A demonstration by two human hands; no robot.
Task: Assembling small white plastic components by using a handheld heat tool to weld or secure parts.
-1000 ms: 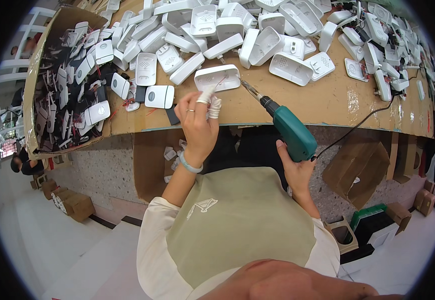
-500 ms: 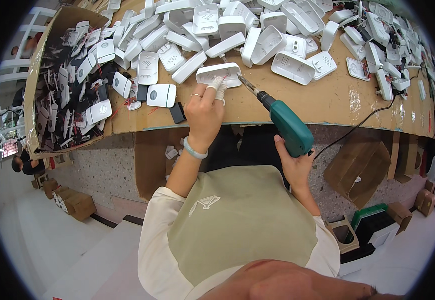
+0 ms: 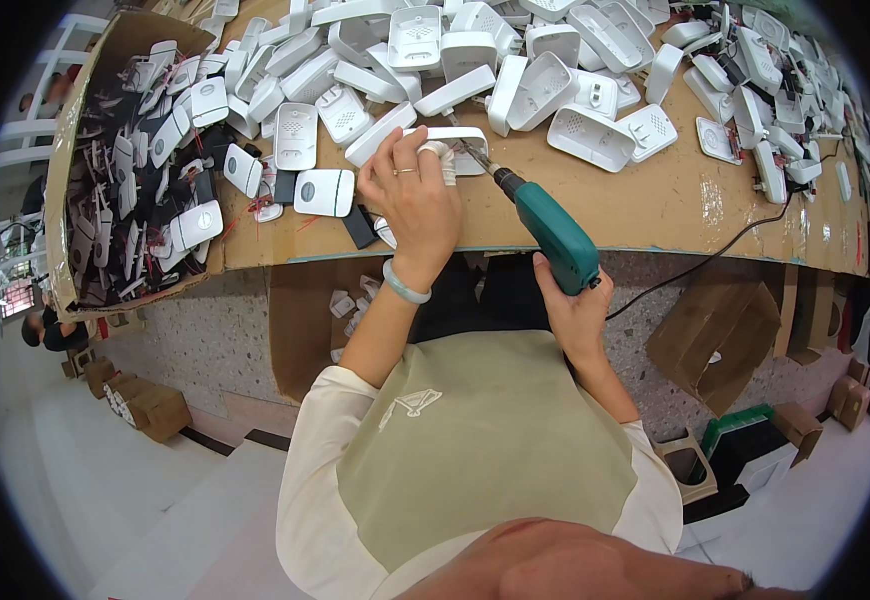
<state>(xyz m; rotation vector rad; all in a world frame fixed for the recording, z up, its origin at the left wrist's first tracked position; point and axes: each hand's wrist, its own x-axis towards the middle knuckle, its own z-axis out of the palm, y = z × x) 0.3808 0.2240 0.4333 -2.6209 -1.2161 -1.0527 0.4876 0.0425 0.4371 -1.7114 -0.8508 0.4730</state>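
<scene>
My left hand (image 3: 420, 210), with white wraps on some fingertips, is closed at the near side of an open white plastic housing (image 3: 473, 136) on the table; its fingers partly hide the housing. In my right hand (image 3: 577, 318) is a green, corded soldering gun (image 3: 555, 232), gripped at its rear end. Its metal tip (image 3: 475, 155) points up and left into the housing, close to my left fingers. Next to my left wrist lie a small black block (image 3: 360, 228) and a white cover (image 3: 324, 192).
Many white housings (image 3: 545, 90) are heaped along the back of the cardboard-topped table (image 3: 655, 205). A carton (image 3: 60, 215) of wired white covers stands at the left. More wired units (image 3: 770, 60) lie at the right, where the tool's black cord (image 3: 725, 245) runs.
My left hand has turned and shifted slightly, its fingers spreading over more of the housing. The soldering gun and my right hand have moved left and a little nearer me.
</scene>
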